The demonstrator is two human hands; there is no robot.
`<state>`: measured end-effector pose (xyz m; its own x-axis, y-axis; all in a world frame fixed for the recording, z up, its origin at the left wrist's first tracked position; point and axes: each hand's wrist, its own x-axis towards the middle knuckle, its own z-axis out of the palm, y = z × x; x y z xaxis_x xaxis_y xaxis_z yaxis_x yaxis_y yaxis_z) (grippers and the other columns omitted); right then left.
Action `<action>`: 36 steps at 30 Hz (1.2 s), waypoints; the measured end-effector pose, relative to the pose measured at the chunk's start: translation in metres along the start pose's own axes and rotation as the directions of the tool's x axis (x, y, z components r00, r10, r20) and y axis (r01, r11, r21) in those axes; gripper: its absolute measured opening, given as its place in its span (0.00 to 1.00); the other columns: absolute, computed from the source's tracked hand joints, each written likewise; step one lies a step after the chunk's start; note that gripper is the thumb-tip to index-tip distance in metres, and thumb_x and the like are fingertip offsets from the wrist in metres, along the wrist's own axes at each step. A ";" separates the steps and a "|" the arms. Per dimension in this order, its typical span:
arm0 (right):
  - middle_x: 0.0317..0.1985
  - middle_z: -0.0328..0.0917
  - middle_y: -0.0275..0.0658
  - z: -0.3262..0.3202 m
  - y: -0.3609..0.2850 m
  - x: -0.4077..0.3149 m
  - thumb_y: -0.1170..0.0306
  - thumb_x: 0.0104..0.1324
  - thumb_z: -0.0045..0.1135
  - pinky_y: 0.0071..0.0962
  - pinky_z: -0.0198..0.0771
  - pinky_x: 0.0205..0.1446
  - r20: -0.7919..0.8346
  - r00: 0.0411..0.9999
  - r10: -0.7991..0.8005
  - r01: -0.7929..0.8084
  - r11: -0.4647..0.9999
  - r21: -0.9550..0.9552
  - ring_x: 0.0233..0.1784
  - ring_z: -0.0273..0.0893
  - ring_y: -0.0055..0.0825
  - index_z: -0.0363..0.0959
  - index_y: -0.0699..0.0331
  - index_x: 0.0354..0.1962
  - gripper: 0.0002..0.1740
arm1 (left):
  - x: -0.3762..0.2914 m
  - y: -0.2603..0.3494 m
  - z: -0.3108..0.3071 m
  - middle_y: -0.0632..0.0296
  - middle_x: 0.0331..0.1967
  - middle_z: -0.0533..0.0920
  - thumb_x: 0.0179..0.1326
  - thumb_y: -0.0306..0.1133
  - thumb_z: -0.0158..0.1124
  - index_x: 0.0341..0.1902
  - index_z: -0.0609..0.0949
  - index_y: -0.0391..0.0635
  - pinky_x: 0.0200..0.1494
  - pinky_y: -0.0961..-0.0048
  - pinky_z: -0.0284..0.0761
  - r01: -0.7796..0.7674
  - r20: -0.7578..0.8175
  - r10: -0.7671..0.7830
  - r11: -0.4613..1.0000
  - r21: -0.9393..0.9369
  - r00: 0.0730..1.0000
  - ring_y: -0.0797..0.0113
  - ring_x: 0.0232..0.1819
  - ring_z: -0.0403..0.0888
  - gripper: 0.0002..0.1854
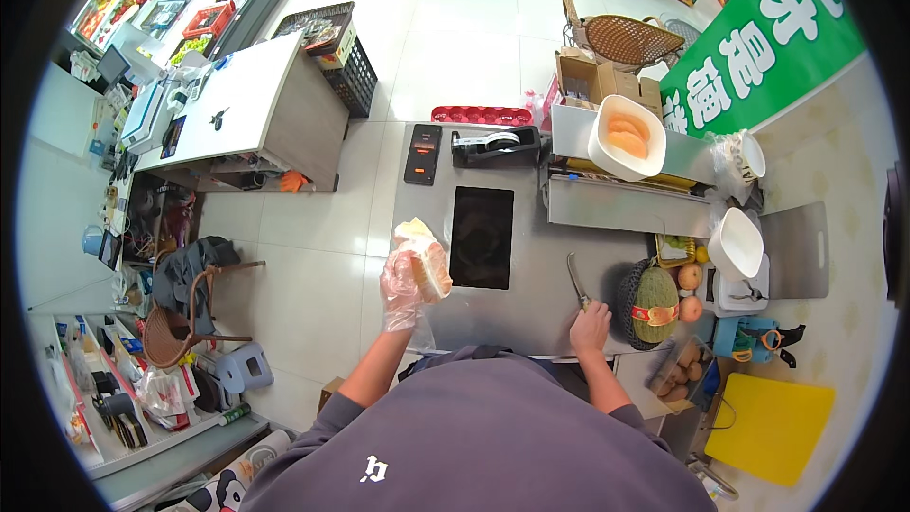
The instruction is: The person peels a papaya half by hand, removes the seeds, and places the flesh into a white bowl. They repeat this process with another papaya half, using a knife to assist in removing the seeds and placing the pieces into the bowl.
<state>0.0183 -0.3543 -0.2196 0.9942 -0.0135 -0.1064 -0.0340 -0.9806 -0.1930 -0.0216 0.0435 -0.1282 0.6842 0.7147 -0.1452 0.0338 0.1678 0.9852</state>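
My left hand (402,283), in a clear plastic glove, holds up a pomelo piece (431,272) with pinkish flesh and pale pith or membrane. It is over the left part of the stainless-steel counter (490,327). My bare right hand (591,327) grips the handle of a small knife (575,279) with a curved blade, pointing away from me. To its right, a netted melon (655,302) with a red and gold band rests in a dark basket (625,299). A black flat panel (482,238) lies between my hands. Peeled pomelo segments (627,134) fill part of a white bowl (601,156) on the raised shelf.
Beyond the panel are a black handheld device (423,154) and a tape dispenser (496,147). At right stand another white bowl (736,245), round fruits (689,291), a blue holder with scissors (757,339) and a yellow cutting board (771,427). A wicker chair (181,331) is at left.
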 end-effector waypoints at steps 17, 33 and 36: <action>0.30 0.77 0.41 -0.042 -0.219 0.085 0.68 0.65 0.63 0.50 0.67 0.66 -0.181 0.749 -0.637 0.640 0.624 0.448 0.38 0.78 0.43 0.75 0.62 0.31 0.07 | 0.047 -0.007 -0.038 0.67 0.48 0.80 0.76 0.46 0.56 0.55 0.79 0.45 0.56 0.71 0.75 0.145 0.043 -0.145 0.989 0.012 0.988 0.73 0.51 0.77 0.18; 0.19 0.80 0.43 0.033 -0.404 0.193 0.58 0.68 0.58 0.55 0.61 0.71 -0.072 0.380 -0.922 0.873 0.332 0.357 0.28 0.80 0.45 0.80 0.59 0.19 0.20 | 0.072 -0.005 -0.051 0.59 0.55 0.82 0.78 0.43 0.52 0.58 0.79 0.39 0.63 0.68 0.73 0.196 -0.060 -0.201 0.977 -0.086 0.978 0.66 0.57 0.79 0.20; 0.18 0.79 0.43 0.043 -0.419 0.193 0.57 0.70 0.55 0.53 0.61 0.70 -0.030 0.401 -0.916 0.852 0.361 0.380 0.28 0.81 0.45 0.80 0.59 0.19 0.22 | 0.074 -0.011 -0.056 0.60 0.54 0.82 0.76 0.45 0.55 0.59 0.79 0.40 0.63 0.67 0.74 0.201 -0.071 -0.204 0.979 -0.044 0.976 0.66 0.56 0.79 0.21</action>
<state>0.2202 0.0619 -0.2013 0.4327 0.8866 0.1634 0.7962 -0.2908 -0.5305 -0.0118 0.1324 -0.1546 0.6093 0.7120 -0.3489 0.1384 0.3378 0.9310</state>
